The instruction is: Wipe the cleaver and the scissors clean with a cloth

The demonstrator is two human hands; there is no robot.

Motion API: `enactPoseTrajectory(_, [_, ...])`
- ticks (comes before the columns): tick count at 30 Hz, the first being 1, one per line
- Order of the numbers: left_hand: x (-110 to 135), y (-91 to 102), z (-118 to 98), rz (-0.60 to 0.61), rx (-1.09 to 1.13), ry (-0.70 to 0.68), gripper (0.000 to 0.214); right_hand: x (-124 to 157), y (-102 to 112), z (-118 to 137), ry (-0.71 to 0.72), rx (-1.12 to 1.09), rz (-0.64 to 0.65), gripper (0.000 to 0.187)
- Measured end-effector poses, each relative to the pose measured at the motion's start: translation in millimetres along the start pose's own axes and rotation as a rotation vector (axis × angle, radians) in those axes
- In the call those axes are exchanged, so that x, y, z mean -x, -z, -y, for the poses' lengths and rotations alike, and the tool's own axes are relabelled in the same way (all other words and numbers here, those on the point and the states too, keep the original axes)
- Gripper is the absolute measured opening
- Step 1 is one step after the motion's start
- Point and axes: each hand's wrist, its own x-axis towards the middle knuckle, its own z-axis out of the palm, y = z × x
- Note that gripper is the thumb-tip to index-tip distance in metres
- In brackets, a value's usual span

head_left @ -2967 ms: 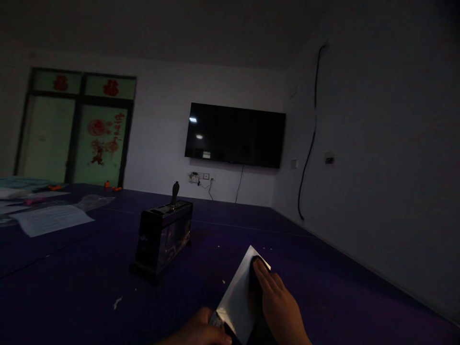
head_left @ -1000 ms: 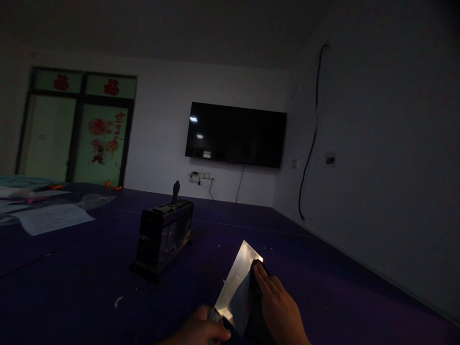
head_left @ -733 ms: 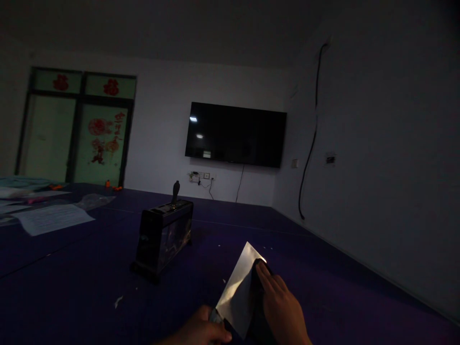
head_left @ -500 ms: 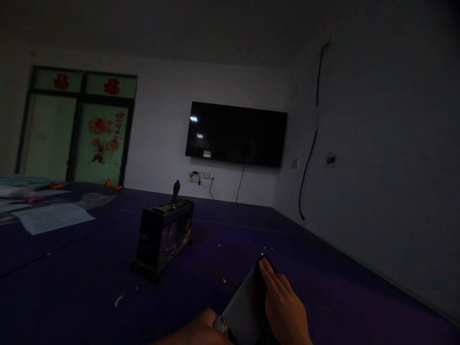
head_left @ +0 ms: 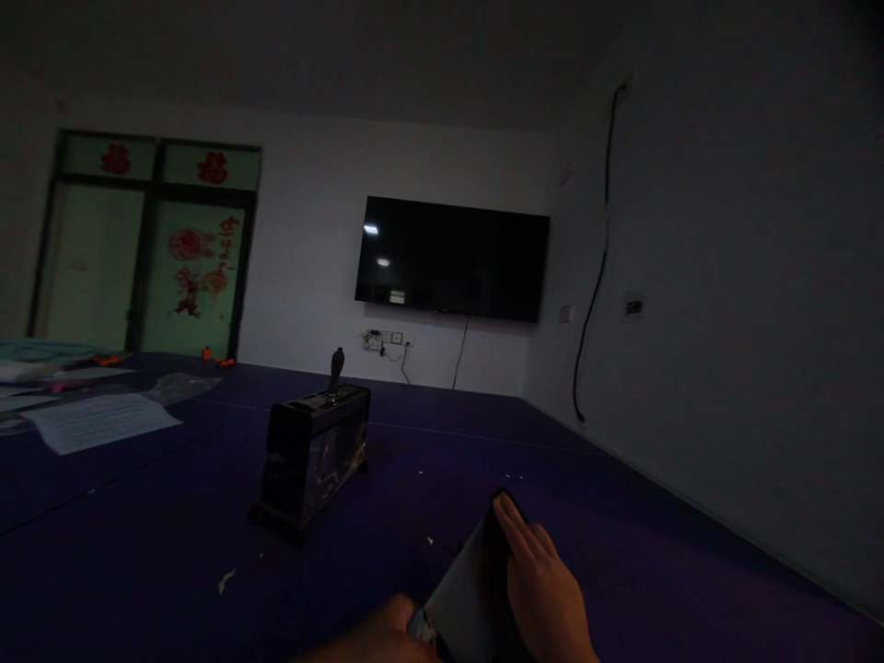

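Low in the picture, my two hands grip a pale flat panel (head_left: 461, 594) with a dark edge, tilted up toward the right. My right hand (head_left: 549, 589) lies along the dark edge, fingers together and pointing up to its top corner. My left hand (head_left: 387, 633) is closed at the panel's lower left, beside a small shiny spot; its fingers are partly cut off by the frame. Ahead and to the left stands a black box (head_left: 314, 460) with glossy sides and small feet. A short tool with a dark handle (head_left: 336, 368) rises upright from its top.
The purple surface (head_left: 387, 571) carries small white scraps (head_left: 225, 580). At far left lie printed paper sheets (head_left: 103, 422), crumpled clear plastic (head_left: 180, 387) and small orange items (head_left: 225, 363). A television (head_left: 452, 258) hangs on the far wall; a black cable (head_left: 595, 295) runs down the right wall.
Almost nothing differs. The view has shifted very slightly, and both hands keep their hold on the panel.
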Motion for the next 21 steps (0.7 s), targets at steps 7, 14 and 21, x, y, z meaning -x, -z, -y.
enactPoseTrajectory(7, [-17,-0.2,11,0.166,0.19,0.001,0.028,3,1,15,0.164,-0.023,0.012,0.068])
enactPoseTrajectory(14, [-11,-0.5,11,0.03,0.088,0.029,0.025,4,-5,-8,-0.053,0.07,0.063,0.065])
enactPoseTrajectory(21, [-10,0.1,6,0.046,0.089,0.049,0.022,6,-7,-3,0.027,0.065,-0.002,0.072])
